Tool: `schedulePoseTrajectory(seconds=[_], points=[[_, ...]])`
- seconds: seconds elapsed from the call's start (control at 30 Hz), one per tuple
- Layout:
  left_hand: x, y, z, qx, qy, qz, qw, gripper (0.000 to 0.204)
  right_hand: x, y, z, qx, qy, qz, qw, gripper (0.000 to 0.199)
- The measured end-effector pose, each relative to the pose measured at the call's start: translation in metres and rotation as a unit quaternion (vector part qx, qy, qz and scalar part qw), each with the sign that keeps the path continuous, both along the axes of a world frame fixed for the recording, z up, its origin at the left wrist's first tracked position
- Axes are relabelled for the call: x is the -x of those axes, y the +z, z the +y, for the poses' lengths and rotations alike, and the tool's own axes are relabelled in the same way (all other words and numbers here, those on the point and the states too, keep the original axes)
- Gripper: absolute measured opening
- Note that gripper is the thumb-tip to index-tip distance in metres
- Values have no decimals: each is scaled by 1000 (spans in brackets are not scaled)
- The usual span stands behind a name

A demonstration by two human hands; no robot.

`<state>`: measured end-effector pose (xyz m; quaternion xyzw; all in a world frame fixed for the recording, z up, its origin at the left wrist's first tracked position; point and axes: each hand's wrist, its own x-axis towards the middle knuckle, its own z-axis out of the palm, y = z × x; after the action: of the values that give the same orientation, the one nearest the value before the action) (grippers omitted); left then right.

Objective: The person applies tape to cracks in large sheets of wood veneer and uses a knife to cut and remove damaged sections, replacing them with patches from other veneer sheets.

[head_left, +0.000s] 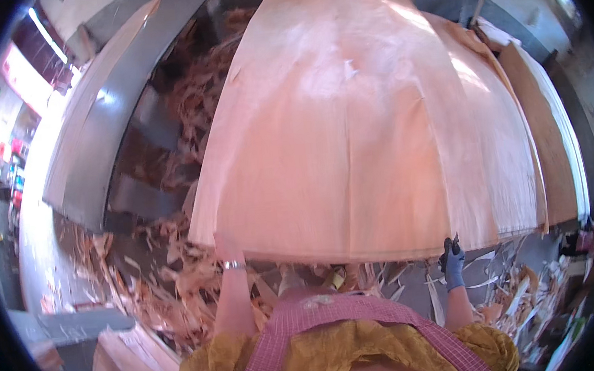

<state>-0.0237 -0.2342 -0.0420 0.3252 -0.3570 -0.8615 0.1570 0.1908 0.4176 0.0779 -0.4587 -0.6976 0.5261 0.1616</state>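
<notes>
A large thin sheet of pale wood veneer fills the middle of the view, its near edge curving across in front of me. My left hand, bare with a metal bangle at the wrist, grips the sheet's near left corner from below. My right hand, in a dark glove, pinches the near edge toward the right. Under the top sheet lie more veneer sheets, their edges showing on the right. I wear a pink checked apron over yellow sleeves.
Torn veneer scraps litter the floor at the lower left and by a grey machine frame on the left. A stack of flat boards lies at the right. A pale wooden block stands near my left elbow.
</notes>
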Motion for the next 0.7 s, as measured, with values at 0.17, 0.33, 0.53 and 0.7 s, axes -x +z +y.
schedulePoseTrajectory(seconds=[0.17,0.33,0.53,0.7], points=[[9,-9,-24,42,137,-68,987,30,-11,-44,18,-38,-13,11,999,35],[11,9,-43,85,153,-213,961,24,-19,-71,34,-42,8,-7,999,23],[14,-1,-66,107,105,-307,940,30,-24,-97,48,-41,36,-83,995,27],[14,-21,-76,98,22,-359,928,21,-39,-126,95,-201,107,-160,960,53]])
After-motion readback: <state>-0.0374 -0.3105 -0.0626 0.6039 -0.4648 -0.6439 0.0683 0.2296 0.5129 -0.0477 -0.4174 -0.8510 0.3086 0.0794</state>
